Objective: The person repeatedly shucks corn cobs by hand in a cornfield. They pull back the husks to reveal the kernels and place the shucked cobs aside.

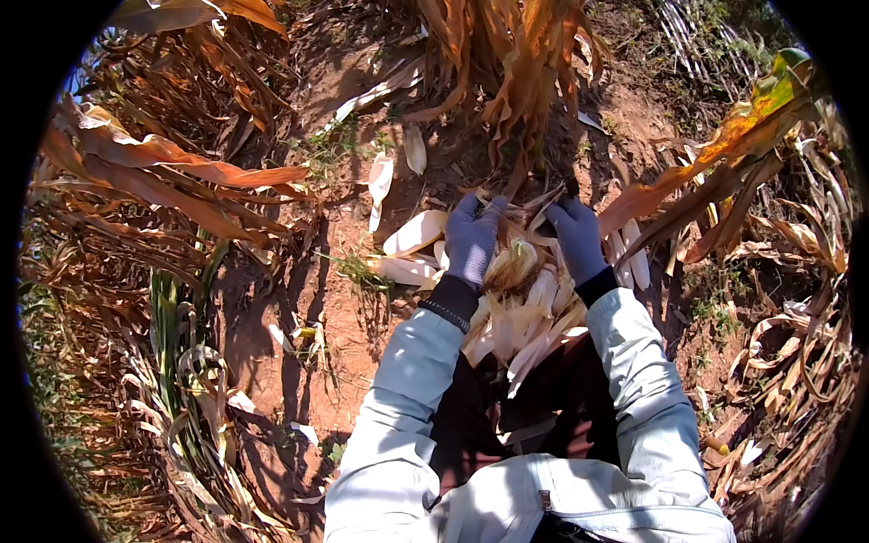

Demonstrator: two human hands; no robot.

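My left hand (473, 241), in a blue-grey knit glove, has its fingers curled around dry corn husk. Opposite it, my right hand (578, 237), gloved alike, pinches a strip of dry husk (541, 216). The fingertips of both hands are partly hidden. Below and between the hands lies a heap of pale husks (519, 319) in front of my dark trousers. On top of the heap is a tuft of husk with brown silk (512, 265). Several pale ears or husks (415, 233) rest on the soil just left of my left hand.
Dry brown corn stalks (506, 61) rise directly ahead. Withered leaves (190, 173) reach in from the left, and a yellow-brown leaf (719, 153) hangs close to my right hand. Loose husks (380, 183) lie on the reddish soil (346, 319). Green and dry stalks (170, 339) line the left.
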